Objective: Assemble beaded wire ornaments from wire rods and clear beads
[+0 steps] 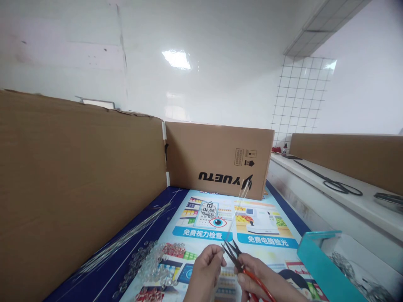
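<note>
My left hand [206, 270] is closed in a pinch on a thin, shiny wire [238, 209], which rises up and to the right from the fingertips. My right hand [261, 272] grips long-nosed pliers [232, 253] by their red handles. The dark jaws are parted and lie close to the left fingertips, beside the wire; I cannot tell whether they touch it. A pile of clear beads [157, 265] spreads on the printed sheet left of my left hand. Farther left lies a bundle of thin straight wires [126, 240].
Cardboard panels stand along the left [78, 180] and at the back [217, 155]. At right front is a turquoise box [325, 264] with shiny metal pieces [344, 268] inside. A white ledge [378, 214] at right carries a long dark looped object [333, 182].
</note>
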Motion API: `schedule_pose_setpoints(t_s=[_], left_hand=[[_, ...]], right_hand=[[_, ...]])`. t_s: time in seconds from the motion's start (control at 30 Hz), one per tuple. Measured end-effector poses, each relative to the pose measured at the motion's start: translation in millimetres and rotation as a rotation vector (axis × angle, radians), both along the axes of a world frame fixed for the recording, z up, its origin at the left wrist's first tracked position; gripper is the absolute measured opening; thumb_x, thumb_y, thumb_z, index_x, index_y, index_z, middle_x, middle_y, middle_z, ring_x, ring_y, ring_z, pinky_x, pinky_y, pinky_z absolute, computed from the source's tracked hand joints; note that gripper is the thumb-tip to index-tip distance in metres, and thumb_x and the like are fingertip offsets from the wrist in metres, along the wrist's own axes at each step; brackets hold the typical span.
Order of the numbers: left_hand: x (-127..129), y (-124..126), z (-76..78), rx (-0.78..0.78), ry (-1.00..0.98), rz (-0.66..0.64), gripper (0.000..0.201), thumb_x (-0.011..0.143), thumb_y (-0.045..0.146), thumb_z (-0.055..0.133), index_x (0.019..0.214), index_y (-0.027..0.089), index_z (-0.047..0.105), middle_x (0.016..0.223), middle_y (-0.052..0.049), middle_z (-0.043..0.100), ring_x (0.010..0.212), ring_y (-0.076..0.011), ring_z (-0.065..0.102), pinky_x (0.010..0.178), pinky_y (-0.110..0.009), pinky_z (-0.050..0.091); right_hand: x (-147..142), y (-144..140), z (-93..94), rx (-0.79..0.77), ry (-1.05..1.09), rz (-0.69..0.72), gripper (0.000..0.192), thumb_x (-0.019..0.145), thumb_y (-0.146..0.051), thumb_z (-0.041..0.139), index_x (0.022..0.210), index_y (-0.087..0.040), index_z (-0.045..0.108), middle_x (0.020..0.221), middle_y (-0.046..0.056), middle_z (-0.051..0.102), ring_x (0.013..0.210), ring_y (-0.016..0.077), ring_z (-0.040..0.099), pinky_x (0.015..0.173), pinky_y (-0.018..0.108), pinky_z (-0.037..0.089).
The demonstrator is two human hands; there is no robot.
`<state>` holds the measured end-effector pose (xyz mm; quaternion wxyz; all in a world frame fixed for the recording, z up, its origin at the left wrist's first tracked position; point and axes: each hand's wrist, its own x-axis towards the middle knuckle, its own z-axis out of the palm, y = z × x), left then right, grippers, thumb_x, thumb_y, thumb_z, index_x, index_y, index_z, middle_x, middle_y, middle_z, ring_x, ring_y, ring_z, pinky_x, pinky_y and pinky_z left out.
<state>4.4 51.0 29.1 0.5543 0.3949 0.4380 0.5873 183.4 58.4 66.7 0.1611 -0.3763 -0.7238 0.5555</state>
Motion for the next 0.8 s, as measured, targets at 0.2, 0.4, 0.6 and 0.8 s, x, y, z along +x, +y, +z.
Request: schedule_pose_setpoints(t_s=[0.2, 0.4, 0.6, 0.8], left_hand=[[-5.1, 2.3, 8.3, -0.017, 0.021, 0.040, 0.022, 0.070, 0.036, 0.055, 0.077, 0.016, 0.053, 0.057, 0.005, 0.053, 0.033, -0.0003, 0.021, 0.033, -0.016, 0.010], [-8.9, 3.6, 9.5, -0.012, 0.114, 0.032, 0.021, 0.072, 0.035, 0.052, 0.076, 0.015, 0.055, 0.055, 0.004, 0.054, 0.033, -0.0017, 0.022, 0.034, -0.018, 0.013], [-6.7, 0.7, 7.7, 0.006, 0.290, -0.049, 0.013, 0.072, 0.027, 0.051, 0.067, 0.016, 0.056, 0.054, 0.003, 0.057, 0.034, -0.0045, 0.028, 0.039, -0.020, 0.020], [-5.3, -3.1, 13.3, -0.009, 0.323, -0.064, 0.012, 0.070, 0.026, 0.052, 0.063, 0.017, 0.057, 0.050, 0.003, 0.057, 0.036, -0.0072, 0.034, 0.041, -0.021, 0.024]], right_hand=[[0.4, -11.0, 20.4, 0.086, 0.001, -0.004, 0.047, 0.078, -0.062, 0.045, 0.092, -0.018, 0.049, 0.074, 0.000, 0.054, 0.060, 0.0093, 0.055, 0.052, 0.017, 0.043], [-3.7, -13.0, 22.4, 0.141, -0.008, 0.001, 0.045, 0.079, -0.061, 0.045, 0.089, -0.018, 0.046, 0.077, 0.000, 0.050, 0.057, 0.0075, 0.051, 0.050, 0.016, 0.041], [-7.0, -13.2, 18.8, 0.139, -0.011, 0.015, 0.039, 0.084, -0.055, 0.043, 0.094, -0.017, 0.045, 0.066, -0.004, 0.046, 0.050, 0.0051, 0.045, 0.044, 0.014, 0.035], [-7.8, -9.7, 12.9, 0.183, -0.003, 0.011, 0.039, 0.084, -0.054, 0.042, 0.095, -0.016, 0.047, 0.068, -0.003, 0.047, 0.048, 0.0046, 0.044, 0.043, 0.014, 0.036]])
